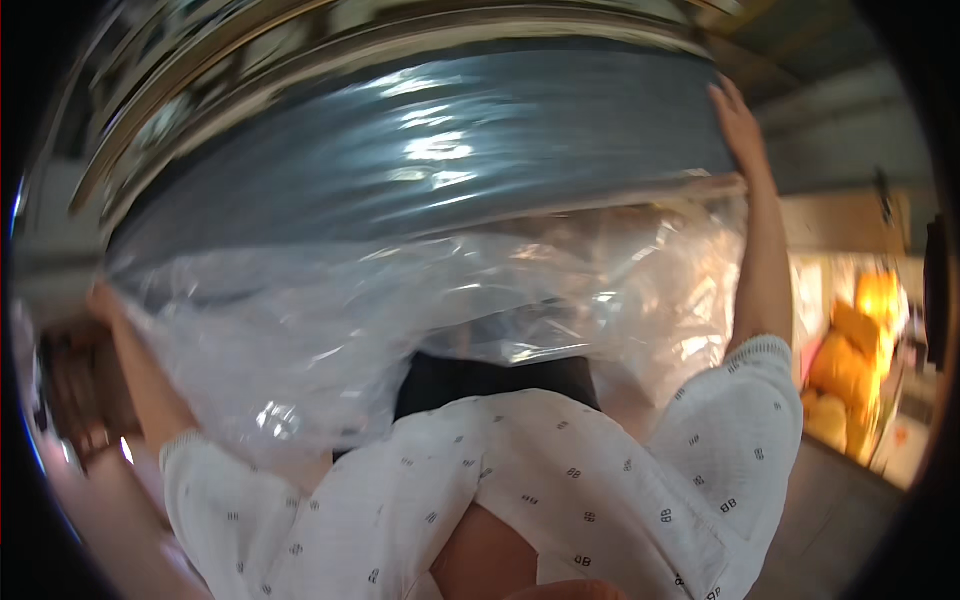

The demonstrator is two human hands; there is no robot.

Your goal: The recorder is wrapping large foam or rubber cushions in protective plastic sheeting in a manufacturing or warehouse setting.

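Note:
A long dark grey-blue piece (560, 120) with a glossy, wrinkled clear surface stretches across in front of me, curved by the lens. From its near edge a loose clear plastic sheet (330, 320) hangs down toward my body, crumpled and shiny. My left hand (103, 302) is at the far left, closed at the sheet's left corner; its fingers are small and blurred. My right hand (738, 125) lies along the right end of the dark piece, fingers stretched out and touching its edge.
Long pale bars or rails (190, 95) run behind the dark piece. Bright yellow-orange bundles (850, 355) are piled at the right, near a tan board (845, 222). Brown objects (85, 385), blurred, stand at the lower left.

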